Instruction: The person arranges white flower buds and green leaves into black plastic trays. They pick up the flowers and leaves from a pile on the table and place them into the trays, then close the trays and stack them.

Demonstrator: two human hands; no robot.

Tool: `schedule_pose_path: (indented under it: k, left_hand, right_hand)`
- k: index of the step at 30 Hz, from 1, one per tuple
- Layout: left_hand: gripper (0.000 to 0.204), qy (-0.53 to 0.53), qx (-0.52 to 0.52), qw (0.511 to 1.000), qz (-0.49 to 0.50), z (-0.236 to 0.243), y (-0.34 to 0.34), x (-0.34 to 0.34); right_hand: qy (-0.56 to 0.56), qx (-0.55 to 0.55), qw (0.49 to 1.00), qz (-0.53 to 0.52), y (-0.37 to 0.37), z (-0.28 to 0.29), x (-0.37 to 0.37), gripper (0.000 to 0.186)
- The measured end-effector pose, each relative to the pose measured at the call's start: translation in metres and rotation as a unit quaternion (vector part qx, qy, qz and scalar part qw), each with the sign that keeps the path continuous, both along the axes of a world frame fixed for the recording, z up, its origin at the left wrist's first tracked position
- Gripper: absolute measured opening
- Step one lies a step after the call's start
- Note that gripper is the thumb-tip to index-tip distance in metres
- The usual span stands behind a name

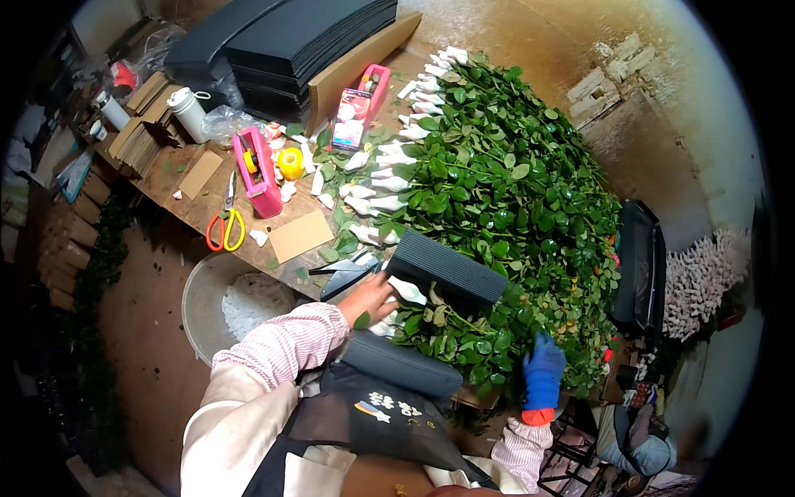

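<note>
My bare left hand (371, 300) has its fingers curled at the white-wrapped stem ends of a leafy bunch, beside one white wrap (407, 291). My right hand (543, 369), in a blue glove with an orange cuff, is at the leaves near the bunch's other end; its fingertips are partly lost among the foliage. The leafy green bunch (451, 337) lies between a dark ribbed panel (447, 269) and a second dark grey panel (402, 364) nearer my body. Just beyond my left hand lies a grey and black stapler-like tool (348, 274).
Many leafy bunches (505, 182) with white-wrapped ends are piled beyond. Leftward on the table (161, 195) are scissors (225, 224), a pink tape dispenser (258, 178), yellow tape (291, 164) and cardboard (301, 236). A pale bin (197, 306) stands below; dark sheets (306, 50) are stacked behind.
</note>
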State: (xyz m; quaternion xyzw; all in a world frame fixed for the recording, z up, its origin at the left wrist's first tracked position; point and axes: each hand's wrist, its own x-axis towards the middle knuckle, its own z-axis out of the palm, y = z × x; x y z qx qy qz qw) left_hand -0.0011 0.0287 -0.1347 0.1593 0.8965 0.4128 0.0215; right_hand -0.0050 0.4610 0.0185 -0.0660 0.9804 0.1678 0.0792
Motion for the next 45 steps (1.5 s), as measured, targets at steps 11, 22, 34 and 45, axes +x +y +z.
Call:
schedule_pose_path:
  k: [11,22,34,45]
  left_hand:
    - [0.044,-0.003,0.053,0.998,-0.023,0.014,-0.016,-0.001]
    - [0.060,0.106,0.130,0.917,0.361,0.003,-0.216,-0.235]
    - [0.059,-0.023,0.272,0.903,0.330,-0.039,-0.240,-0.336]
    - [0.053,-0.026,0.296,0.908,0.294,-0.063,-0.243,-0.335]
  right_hand:
    - [-0.101,-0.150,0.978,0.101,-0.197,-0.093,-0.053,0.050]
    - [0.002,-0.198,0.973,0.119,-0.187,-0.139,-0.045,0.056]
    - [0.009,-0.216,0.964,0.157,-0.184,-0.137,-0.042,0.050]
    - [0.012,-0.184,0.970,0.157,-0.190,-0.127,-0.040,0.055]
